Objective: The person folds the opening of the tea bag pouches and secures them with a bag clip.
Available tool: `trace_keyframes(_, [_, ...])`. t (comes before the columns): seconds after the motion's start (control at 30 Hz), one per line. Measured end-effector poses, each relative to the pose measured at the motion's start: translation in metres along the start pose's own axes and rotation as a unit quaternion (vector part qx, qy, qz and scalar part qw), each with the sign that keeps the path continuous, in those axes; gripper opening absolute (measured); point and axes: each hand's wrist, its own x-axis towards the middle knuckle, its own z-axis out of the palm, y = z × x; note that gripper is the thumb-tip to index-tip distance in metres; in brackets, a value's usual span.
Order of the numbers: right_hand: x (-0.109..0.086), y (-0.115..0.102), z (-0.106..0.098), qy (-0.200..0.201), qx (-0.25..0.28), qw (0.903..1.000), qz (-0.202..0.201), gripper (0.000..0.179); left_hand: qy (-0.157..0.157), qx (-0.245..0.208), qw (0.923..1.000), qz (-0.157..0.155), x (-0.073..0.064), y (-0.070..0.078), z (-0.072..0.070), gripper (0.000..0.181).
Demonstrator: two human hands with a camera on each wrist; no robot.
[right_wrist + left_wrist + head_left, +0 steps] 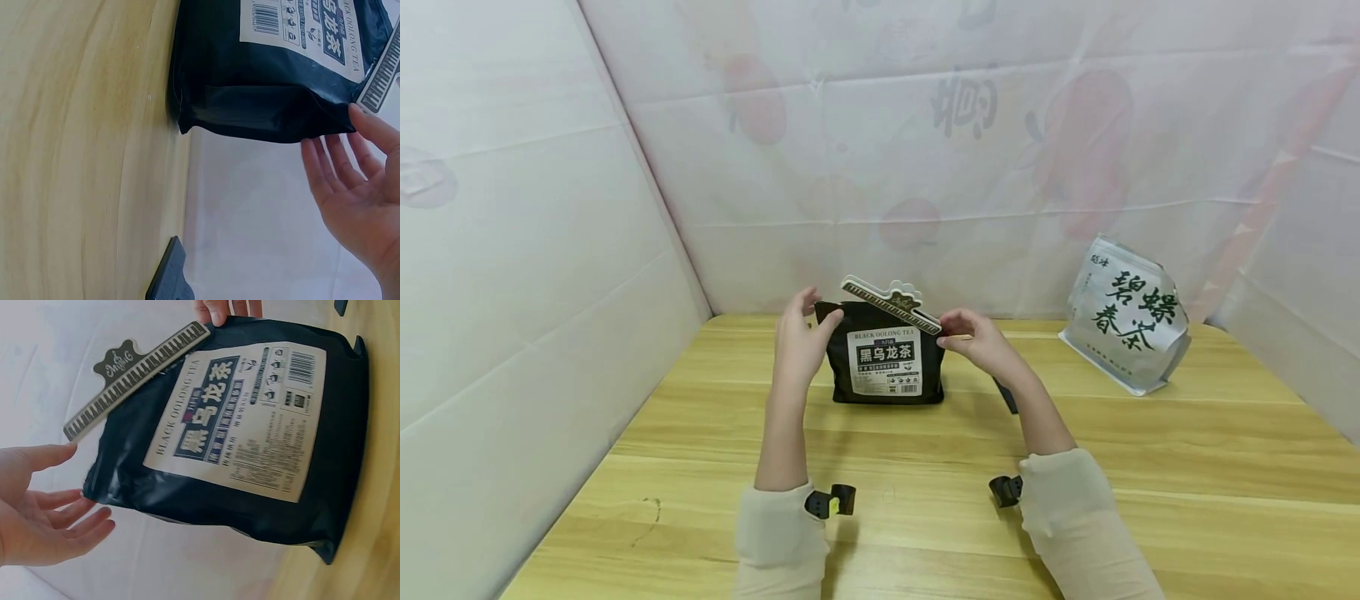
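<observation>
A black oolong tea bag (886, 393) with a pale printed label stands upright on the table. Slanting across its top is a long clip (891, 307) with a piano-key pattern; its left end sticks up above the bag's edge, its right end sits at the right top corner. My right hand (981, 343) pinches that corner beside the clip's end, thumb in front and fingers behind. At the opposite corner, my left hand (37, 506) is spread loosely, fingertips by the bag's edge and thumb near the clip's raised end.
A silver-white tea bag (1123, 321) with large dark characters leans on the table (925, 533) at the right. Behind my right forearm lies a dark flat object (172, 275), partly hidden. White printed cloth walls (850, 167) enclose the back and sides.
</observation>
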Motion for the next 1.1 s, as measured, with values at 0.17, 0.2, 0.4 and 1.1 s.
trace_keyframes(0.17, [0.0,-0.001,0.001,-0.013,-0.02,0.9995,0.019,0.036,-0.043,0.001,0.9984,-0.036,0.003,-0.012,0.002,0.064])
trace_keyframes(0.2, [0.0,-0.001,0.001,-0.017,-0.024,0.9993,0.022,0.037,-0.051,-0.004,0.9978,-0.041,0.004,-0.014,0.003,0.066])
trace_keyframes(0.4, [-0.002,-0.002,0.0,-0.053,-0.042,0.9971,0.035,0.048,-0.109,-0.039,0.9909,-0.068,0.008,-0.035,0.008,0.064])
trace_keyframes(1.1, [-0.002,-0.004,0.015,-0.114,0.005,0.9919,0.056,0.075,-0.207,-0.112,0.9674,-0.094,0.005,-0.047,0.013,0.067])
